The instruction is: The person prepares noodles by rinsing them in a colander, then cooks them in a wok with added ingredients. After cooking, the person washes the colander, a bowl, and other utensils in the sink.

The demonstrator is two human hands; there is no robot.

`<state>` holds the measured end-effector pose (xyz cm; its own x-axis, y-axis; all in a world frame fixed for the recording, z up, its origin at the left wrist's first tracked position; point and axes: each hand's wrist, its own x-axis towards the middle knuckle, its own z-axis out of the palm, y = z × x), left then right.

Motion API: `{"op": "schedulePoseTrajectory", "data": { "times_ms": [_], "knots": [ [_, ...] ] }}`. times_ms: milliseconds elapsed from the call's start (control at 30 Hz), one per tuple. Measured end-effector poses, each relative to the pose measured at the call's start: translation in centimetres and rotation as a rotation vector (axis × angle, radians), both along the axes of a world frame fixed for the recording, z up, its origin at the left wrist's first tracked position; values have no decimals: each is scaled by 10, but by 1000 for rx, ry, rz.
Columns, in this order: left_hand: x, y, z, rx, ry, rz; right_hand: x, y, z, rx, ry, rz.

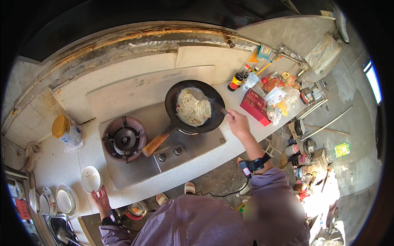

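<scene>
A black wok with a wooden handle sits on the right burner of a steel gas stove. Pale noodles in broth lie in it. My right hand grips the handle of a cooking utensil whose head dips into the noodles and is partly hidden. At the counter's left, my left hand holds the rim of a white bowl, which has a few small brown bits inside. Beside it, the left burner carries no pot.
Stacked bowls and plates stand left, near a sink. A yellow-lidded tub is against the wall. A soy sauce bottle, a red box and several food bags crowd the right counter. A kettle is on the floor.
</scene>
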<state>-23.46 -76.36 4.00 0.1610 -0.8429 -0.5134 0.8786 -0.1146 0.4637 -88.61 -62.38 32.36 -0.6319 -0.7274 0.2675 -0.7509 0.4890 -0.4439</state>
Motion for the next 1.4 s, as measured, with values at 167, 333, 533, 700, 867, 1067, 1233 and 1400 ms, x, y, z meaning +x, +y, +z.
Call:
{"op": "schedulePoseTrajectory", "data": {
  "times_ms": [167,333,533,700,867,1067,1233,1400],
  "knots": [
    [15,1,-20,28,49,-43,-38,21,16,10,28,-83],
    [16,3,-13,-2,-71,-129,-45,13,-9,41,-108,-150],
    [7,22,9,270,-95,36,-6,0,-4,56,-317,96],
    [-6,68,13,238,-208,107,8,16,40,231,-43,302],
    [-31,98,11,250,-255,124,-9,55,91,221,199,464],
    [-69,115,18,345,-328,97,-42,101,146,301,271,566],
    [-95,126,27,337,-338,58,-47,90,102,296,226,575],
    [-103,136,33,335,-364,67,-38,47,36,181,211,515]
  ]
}}
